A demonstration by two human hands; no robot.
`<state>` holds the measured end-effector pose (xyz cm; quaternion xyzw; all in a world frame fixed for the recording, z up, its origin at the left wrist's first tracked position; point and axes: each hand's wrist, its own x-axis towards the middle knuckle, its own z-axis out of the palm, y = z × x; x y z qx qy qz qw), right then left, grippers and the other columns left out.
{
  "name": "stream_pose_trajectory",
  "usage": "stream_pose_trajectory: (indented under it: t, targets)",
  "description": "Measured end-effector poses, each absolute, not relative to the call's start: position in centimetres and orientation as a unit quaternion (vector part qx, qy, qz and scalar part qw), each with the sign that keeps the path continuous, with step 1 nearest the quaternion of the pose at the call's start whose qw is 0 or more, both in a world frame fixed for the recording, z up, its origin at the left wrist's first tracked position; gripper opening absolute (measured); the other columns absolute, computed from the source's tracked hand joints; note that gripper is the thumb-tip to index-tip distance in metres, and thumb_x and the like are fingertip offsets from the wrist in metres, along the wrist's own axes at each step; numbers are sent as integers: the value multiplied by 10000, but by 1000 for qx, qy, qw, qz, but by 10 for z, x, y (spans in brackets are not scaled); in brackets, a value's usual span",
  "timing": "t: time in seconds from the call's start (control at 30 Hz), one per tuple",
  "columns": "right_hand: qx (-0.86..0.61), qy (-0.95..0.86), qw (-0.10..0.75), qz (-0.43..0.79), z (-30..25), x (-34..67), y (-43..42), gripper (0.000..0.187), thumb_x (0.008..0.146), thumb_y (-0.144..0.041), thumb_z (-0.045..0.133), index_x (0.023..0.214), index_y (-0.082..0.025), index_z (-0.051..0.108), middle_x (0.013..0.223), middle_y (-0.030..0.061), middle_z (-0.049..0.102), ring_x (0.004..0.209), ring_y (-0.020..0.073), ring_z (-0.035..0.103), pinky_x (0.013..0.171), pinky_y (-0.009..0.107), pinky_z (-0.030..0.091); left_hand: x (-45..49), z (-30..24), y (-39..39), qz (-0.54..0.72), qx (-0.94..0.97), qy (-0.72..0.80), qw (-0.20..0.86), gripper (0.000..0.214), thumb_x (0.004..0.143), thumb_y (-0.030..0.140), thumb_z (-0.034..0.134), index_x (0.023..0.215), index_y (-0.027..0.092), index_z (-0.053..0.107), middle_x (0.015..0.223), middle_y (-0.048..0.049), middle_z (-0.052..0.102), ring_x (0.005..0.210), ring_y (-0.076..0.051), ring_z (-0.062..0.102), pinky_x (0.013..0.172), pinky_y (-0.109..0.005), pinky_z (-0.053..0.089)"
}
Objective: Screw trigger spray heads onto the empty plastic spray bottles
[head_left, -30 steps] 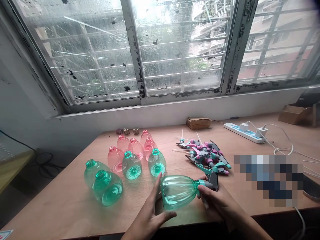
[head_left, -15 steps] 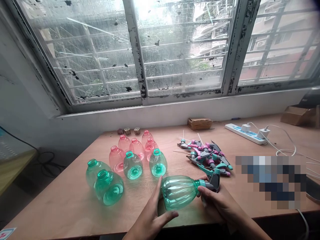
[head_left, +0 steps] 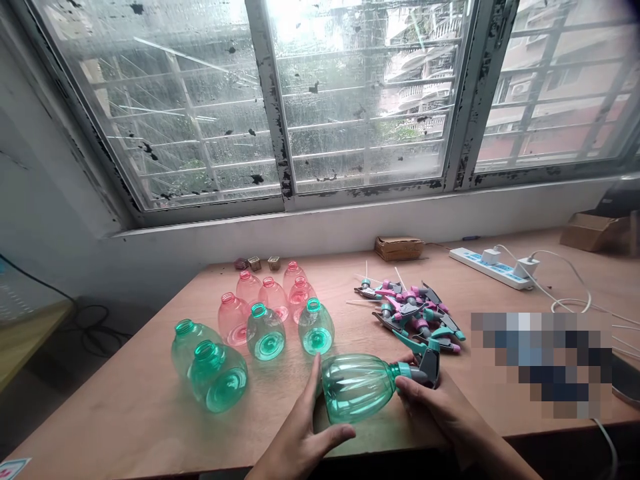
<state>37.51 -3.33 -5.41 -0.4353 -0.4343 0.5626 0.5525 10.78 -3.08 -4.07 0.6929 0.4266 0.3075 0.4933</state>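
Observation:
A clear green bottle [head_left: 356,388] lies on its side near the front edge of the wooden table [head_left: 150,413], neck pointing right. My left hand [head_left: 300,433] cups its base, thumb and forefinger spread around it. My right hand [head_left: 440,408] is closed on the grey and teal spray head [head_left: 424,368] fitted at the bottle's neck. Several empty green bottles [head_left: 217,375] stand to the left, and several pink bottles [head_left: 270,297] stand behind them. A heap of loose pink and teal spray heads [head_left: 413,315] lies just beyond my right hand.
A white power strip [head_left: 493,267] with plugs and trailing cables sits at the back right. A small cardboard box [head_left: 399,247] is against the wall under the window, another box [head_left: 590,230] at far right. A blurred patch covers part of the right side.
The bottle has shifted slightly toward me and down, with both hands staying on it. The view has barely moved.

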Motion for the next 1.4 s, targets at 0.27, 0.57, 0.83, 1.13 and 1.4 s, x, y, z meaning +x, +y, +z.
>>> stream_pose_trajectory:
  t: [0.27,0.57,0.83,1.13,1.4]
  targets:
    - [-419,-429,558,574,-60,378,-30,452,737,-546,853,914,-203,618,598,-43,611,488,140,515,505,266,390,111,-39,-30,342,701,393,488,994,876,291,753,1621,350,97,1702,-13,216,1574,-291,138,1294,-483,113]
    - [-400,-439,548,590,-67,382,-28,469,757,-537,840,976,-184,625,598,-45,583,516,135,489,513,260,381,107,-42,-31,324,697,421,482,1059,825,341,807,1627,291,118,1715,-42,153,1576,-321,102,1294,-489,88]
    - [-421,-451,536,576,-64,382,-30,456,750,-555,833,943,-185,649,661,-5,658,547,150,521,547,283,393,110,-45,-28,361,684,382,506,950,892,374,744,1618,349,131,1690,-37,261,1557,-316,209,1282,-499,178]
    - [-434,-455,527,571,-61,382,-31,461,726,-560,846,939,-192,668,683,5,687,593,184,577,575,296,411,108,-47,-29,349,684,412,490,1038,853,362,783,1626,318,92,1720,-30,134,1575,-328,93,1293,-485,79]
    - [-408,-451,529,593,-63,382,-31,464,727,-538,856,949,-194,639,694,9,702,570,164,544,550,285,402,113,-41,-31,363,692,396,482,924,917,297,695,1623,335,101,1708,-24,197,1573,-304,138,1291,-491,97]
